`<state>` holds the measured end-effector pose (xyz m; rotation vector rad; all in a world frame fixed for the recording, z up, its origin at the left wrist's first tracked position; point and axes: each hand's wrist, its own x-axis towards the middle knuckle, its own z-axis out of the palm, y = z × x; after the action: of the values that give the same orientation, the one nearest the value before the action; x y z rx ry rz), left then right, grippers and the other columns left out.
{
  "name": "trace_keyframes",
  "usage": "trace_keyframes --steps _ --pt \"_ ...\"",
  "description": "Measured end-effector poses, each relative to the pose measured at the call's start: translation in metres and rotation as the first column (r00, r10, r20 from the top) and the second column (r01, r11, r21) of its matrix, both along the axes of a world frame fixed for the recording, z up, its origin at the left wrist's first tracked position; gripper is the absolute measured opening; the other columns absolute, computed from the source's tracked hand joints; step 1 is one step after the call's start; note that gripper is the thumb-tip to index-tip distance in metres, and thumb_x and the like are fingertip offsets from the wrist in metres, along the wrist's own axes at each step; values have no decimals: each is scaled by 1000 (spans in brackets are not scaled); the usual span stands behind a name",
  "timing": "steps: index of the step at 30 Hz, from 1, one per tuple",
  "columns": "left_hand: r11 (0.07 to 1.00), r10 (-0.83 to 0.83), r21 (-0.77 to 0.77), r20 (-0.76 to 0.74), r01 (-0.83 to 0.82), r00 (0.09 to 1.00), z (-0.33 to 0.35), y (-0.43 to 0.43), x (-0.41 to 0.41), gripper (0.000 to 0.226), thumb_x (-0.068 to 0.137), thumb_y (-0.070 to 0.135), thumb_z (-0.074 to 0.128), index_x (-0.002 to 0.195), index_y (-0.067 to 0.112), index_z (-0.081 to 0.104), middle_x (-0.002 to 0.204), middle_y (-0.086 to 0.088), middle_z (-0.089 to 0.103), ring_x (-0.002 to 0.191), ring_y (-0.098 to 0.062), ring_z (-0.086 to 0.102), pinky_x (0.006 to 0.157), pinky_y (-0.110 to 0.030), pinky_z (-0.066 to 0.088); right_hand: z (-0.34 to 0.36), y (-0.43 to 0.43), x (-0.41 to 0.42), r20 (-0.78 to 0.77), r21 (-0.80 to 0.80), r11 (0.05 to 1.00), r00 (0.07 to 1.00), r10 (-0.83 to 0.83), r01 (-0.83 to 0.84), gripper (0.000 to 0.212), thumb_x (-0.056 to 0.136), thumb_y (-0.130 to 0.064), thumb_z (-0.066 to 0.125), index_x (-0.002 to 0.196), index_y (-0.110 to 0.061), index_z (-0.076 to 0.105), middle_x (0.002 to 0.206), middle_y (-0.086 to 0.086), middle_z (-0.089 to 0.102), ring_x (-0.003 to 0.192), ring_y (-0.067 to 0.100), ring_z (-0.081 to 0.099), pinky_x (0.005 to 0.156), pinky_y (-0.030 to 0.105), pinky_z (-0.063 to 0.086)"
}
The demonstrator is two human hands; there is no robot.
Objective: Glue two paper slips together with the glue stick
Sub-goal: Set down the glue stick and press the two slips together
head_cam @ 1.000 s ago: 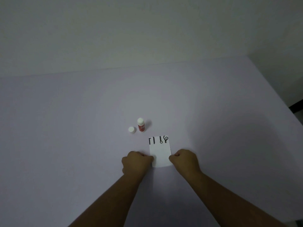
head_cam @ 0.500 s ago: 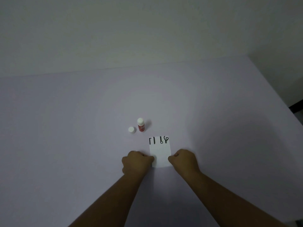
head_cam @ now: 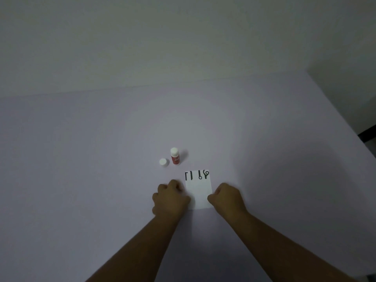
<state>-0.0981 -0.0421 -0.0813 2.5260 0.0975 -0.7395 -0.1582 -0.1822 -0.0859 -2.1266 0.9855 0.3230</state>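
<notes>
Two bare forearms reach forward from the bottom of the view and converge toward the middle of the table [head_cam: 81, 159]. The left hand [head_cam: 169, 199] is curled into a loose fist, knuckles up, with its thumb side against the left edge of the paper [head_cam: 199, 192]; it looks slightly blurred. The right hand [head_cam: 226, 197] is curled the same way, knuckles up, its thumb side touching the paper's right edge near the lower corner. Whether the fingertips of either hand pinch the paper or only press on it cannot be told, since they are tucked under the hands.

The table is a wide, plain, pale lilac surface that fills most of the view and meets a plain, dim wall [head_cam: 183, 37] at its far edge. At the right the table's edge slants away, with a dark strip beyond it. Nothing lies between the hands and the paper.

The paper lies flat on the table between the two hands, a small white upright rectangle. Only one rectangle shows; whether a second slip lies under it cannot be told. Along its far edge are bold black marks that read upside down from this side.

Just beyond the paper's far left corner stands the glue stick [head_cam: 175, 156], upright, with a red body and a white top. Its white cap [head_cam: 163, 162] sits on the table just to its left, apart from it. Both are clear of the hands.
</notes>
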Motion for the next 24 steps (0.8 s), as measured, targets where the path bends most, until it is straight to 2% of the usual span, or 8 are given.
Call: trace_keyframes --steps 2,5,8,11,13,17,21,24 --pt "997 -82 -1 59 82 995 -3 2 -1 43 77 27 59 114 47 50 113 2 42 109 -26 44 81 -37 42 2 0 -1 67 -2 1000 998 11 -10 12 67 -7 58 70 -16 52 69 0 55 69 24 56 61 28 44" --pt "968 -248 49 86 245 965 -8 3 -2 55 85 32 53 131 55 34 123 1 37 111 -24 39 85 -39 42 2 -2 -2 157 -49 987 975 157 -152 39 66 -1 58 99 -21 65 77 2 53 80 27 57 76 32 49" --pt "948 -311 87 66 305 948 -12 4 1 60 85 34 47 136 57 26 126 3 34 110 -23 36 82 -37 37 0 -3 -3 166 -89 968 954 248 -236 55 72 -1 57 121 -23 59 88 13 57 91 29 57 87 33 46" --pt "923 -374 120 50 366 926 -11 6 6 65 81 36 45 136 58 18 125 4 32 109 -25 34 78 -38 34 -2 -4 -4 175 -93 962 946 271 -258 54 75 -2 56 125 -24 56 90 15 58 88 27 57 82 29 45" --pt "880 -457 204 114 429 882 -10 9 6 66 79 41 43 137 55 15 130 4 32 110 -26 36 74 -40 35 -3 -5 -4 177 -90 961 945 275 -263 54 76 -3 55 125 -25 56 90 14 57 86 25 56 80 27 44" --pt "692 -713 425 276 583 645 -15 18 6 69 82 50 27 148 34 13 157 9 17 132 -24 29 84 -42 38 -5 -7 -3 181 -84 960 943 279 -268 53 78 -3 55 126 -25 55 93 14 59 85 23 56 80 23 44" --pt "584 -805 381 159 717 571 -23 24 16 76 87 62 16 151 26 -5 161 8 -8 148 -24 -6 111 -56 12 -9 -7 -3 205 -70 965 943 263 -254 52 79 -3 54 126 -27 55 87 6 53 79 14 51 75 17 40" --pt "578 -809 351 123 737 575 -27 26 20 79 86 69 16 149 30 -13 159 12 -15 147 -22 -13 114 -57 2 -9 -6 -5 193 -148 946 930 314 -289 51 81 -5 54 128 -26 53 101 8 54 95 20 52 86 22 42"
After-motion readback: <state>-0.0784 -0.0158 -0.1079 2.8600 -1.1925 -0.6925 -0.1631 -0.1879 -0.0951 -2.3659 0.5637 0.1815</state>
